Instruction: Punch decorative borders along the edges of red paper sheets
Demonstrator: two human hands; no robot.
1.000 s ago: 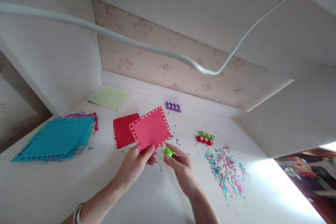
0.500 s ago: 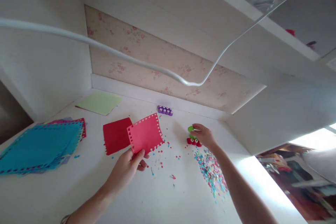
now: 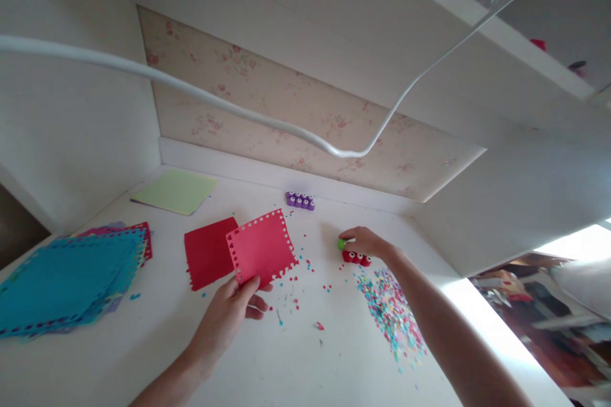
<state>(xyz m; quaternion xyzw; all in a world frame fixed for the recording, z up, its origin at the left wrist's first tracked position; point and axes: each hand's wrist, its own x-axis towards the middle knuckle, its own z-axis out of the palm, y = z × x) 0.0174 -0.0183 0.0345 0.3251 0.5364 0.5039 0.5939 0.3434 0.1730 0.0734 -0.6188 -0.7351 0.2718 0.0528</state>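
Note:
My left hand (image 3: 242,306) pinches the lower edge of a pink sheet of paper (image 3: 262,248), raised above the table. Rows of small shaped holes run along several of its edges. A darker red sheet (image 3: 207,249) lies flat just behind and left of it. My right hand (image 3: 365,243) is closed around a small green craft punch (image 3: 341,244), mostly hidden by the fingers. Right below that hand sits a row of red craft punches (image 3: 356,258) with round white-and-black tops. Purple craft punches (image 3: 300,201) stand in a block near the back wall.
Stacked blue hole-edged sheets (image 3: 71,280) lie at the left, with pale green paper (image 3: 174,191) behind. A heap of colourful confetti (image 3: 391,311) spreads beside my right forearm, and loose bits dot the white table (image 3: 286,369). A white cable (image 3: 267,119) hangs across the view.
My right hand has lowered slightly with the green punch, closer to the red punches. My left hand still holds the pink sheet, and the view has shifted a little.

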